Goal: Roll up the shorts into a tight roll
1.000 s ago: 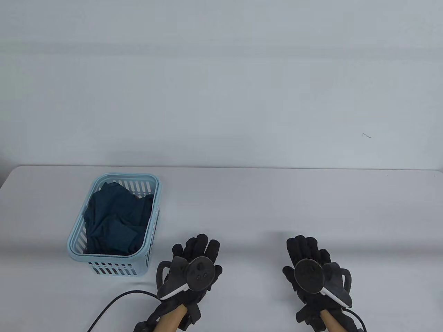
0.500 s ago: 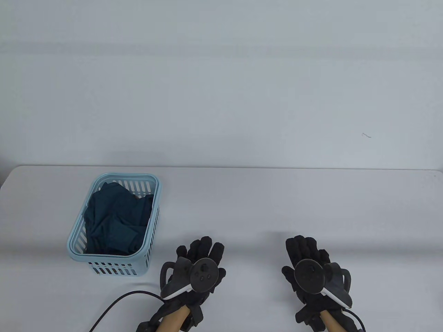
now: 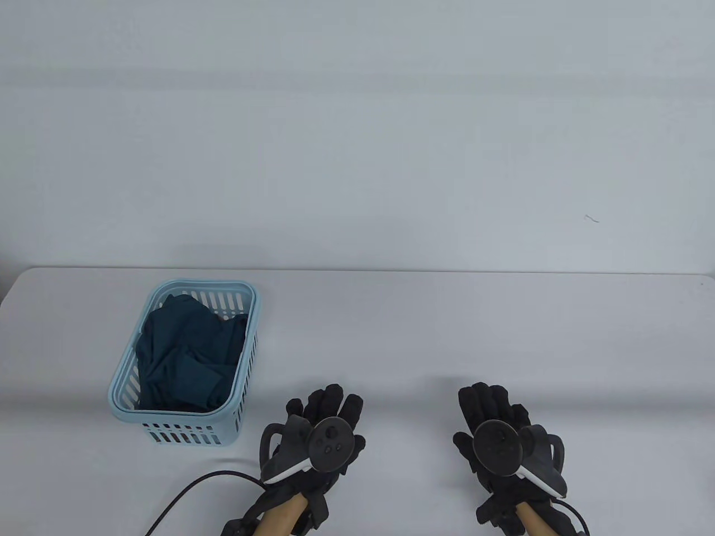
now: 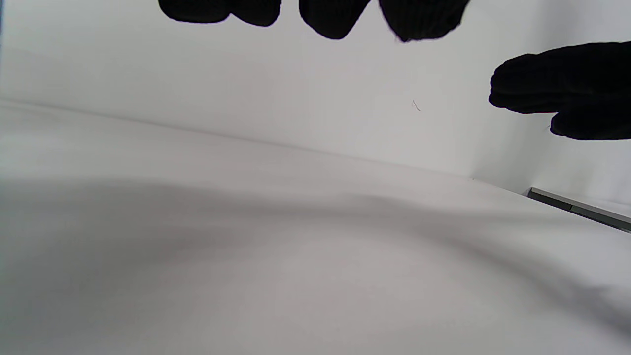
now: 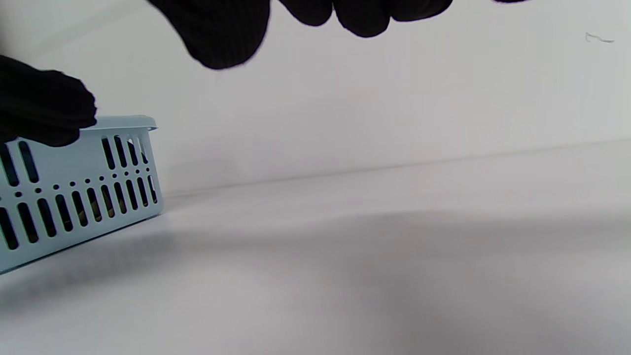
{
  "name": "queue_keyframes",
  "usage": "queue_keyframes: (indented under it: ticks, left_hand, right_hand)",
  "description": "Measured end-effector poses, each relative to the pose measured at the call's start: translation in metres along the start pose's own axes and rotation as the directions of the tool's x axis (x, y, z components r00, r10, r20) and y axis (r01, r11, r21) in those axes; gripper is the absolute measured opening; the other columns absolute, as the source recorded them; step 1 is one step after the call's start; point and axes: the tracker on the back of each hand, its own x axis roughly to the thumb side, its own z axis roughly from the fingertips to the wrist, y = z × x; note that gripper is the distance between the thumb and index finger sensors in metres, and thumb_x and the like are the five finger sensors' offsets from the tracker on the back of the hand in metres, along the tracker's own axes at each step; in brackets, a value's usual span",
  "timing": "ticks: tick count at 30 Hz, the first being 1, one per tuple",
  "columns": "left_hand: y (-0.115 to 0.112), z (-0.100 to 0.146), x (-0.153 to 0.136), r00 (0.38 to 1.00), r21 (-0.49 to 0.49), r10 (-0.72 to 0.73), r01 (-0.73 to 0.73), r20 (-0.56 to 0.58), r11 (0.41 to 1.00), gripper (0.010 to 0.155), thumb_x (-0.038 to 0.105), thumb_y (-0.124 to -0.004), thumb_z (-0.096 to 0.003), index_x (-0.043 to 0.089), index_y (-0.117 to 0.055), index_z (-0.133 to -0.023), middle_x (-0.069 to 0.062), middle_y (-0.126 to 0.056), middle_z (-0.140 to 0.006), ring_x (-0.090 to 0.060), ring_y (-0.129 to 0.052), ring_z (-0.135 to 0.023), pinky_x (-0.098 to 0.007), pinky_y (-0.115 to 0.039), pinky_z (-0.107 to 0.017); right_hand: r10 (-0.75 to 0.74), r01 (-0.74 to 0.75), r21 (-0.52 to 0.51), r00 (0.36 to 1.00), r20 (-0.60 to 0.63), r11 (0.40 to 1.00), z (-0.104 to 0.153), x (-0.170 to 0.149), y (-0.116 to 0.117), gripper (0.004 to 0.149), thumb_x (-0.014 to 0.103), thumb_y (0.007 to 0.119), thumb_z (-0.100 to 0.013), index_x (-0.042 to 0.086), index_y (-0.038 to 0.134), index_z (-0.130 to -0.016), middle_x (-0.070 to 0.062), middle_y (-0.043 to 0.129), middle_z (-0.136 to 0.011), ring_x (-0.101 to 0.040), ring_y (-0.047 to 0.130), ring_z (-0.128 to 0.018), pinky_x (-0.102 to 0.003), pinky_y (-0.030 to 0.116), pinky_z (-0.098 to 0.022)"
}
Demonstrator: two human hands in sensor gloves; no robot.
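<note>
Dark teal shorts (image 3: 187,357) lie crumpled inside a light blue slotted basket (image 3: 132,357) at the left of the table. My left hand (image 3: 324,410) hovers over the table, palm down, fingers spread and empty, just right of the basket. My right hand (image 3: 491,407) is open and empty further right. In the left wrist view my fingertips (image 4: 335,19) hang over bare table with nothing between them. In the right wrist view my fingertips (image 5: 222,34) are also empty, and the basket (image 5: 74,182) stands at the left.
A black cable (image 3: 184,494) runs from my left wrist across the table front. The white table (image 3: 447,335) reaches back to a pale wall. A small dark mark (image 3: 591,218) shows on the wall.
My left hand has shifted slightly right and forward. My right hand has barely moved. Both stay open and empty.
</note>
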Motion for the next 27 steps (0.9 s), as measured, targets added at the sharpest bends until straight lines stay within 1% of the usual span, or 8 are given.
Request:
queue_keyframes:
  ticks: [19,24,27]
  left_hand:
    - [-0.0015,0.0019,0.0064,1.000,-0.001,-0.007,0.007,0.011,1.000,0.066,0.042,-0.061,-0.0559,0.013,-0.043,-0.112,-0.030,-0.036,-0.116,-0.059,-0.044,-0.105,-0.079,-0.032,-0.064]
    - [-0.0030,-0.0015,0.0054,1.000,-0.021,-0.024,0.024,0.007,1.000,0.066,0.042,-0.061,-0.0559,0.012,-0.042,-0.112,-0.030,-0.036,-0.116,-0.059,-0.044,-0.105,-0.080,-0.032,-0.064]
    - [0.0015,-0.0046,0.0024,1.000,-0.019,-0.022,0.022,-0.006,1.000,0.067,0.042,-0.061,-0.0558,0.012,-0.041,-0.112,-0.030,-0.035,-0.116,-0.059,-0.043,-0.105,-0.080,-0.031,-0.064]
  right_hand:
    - [-0.003,0.003,0.019,1.000,0.012,1.000,0.0041,0.0051,0.0027,0.072,0.036,0.066,-0.053,0.011,0.030,-0.110,-0.018,0.032,-0.116,-0.045,0.033,-0.108,-0.072,0.034,-0.070]
    - [-0.012,0.011,0.037,1.000,0.017,0.999,0.0042,0.0077,0.0050,0.071,0.036,0.066,-0.053,0.011,0.030,-0.110,-0.019,0.032,-0.116,-0.045,0.034,-0.108,-0.072,0.034,-0.070]
    - [-0.015,0.014,0.040,1.000,0.024,0.999,0.0055,0.0089,0.0045,0.071,0.036,0.066,-0.053,0.011,0.030,-0.110,-0.018,0.032,-0.116,-0.045,0.034,-0.108,-0.072,0.035,-0.070]
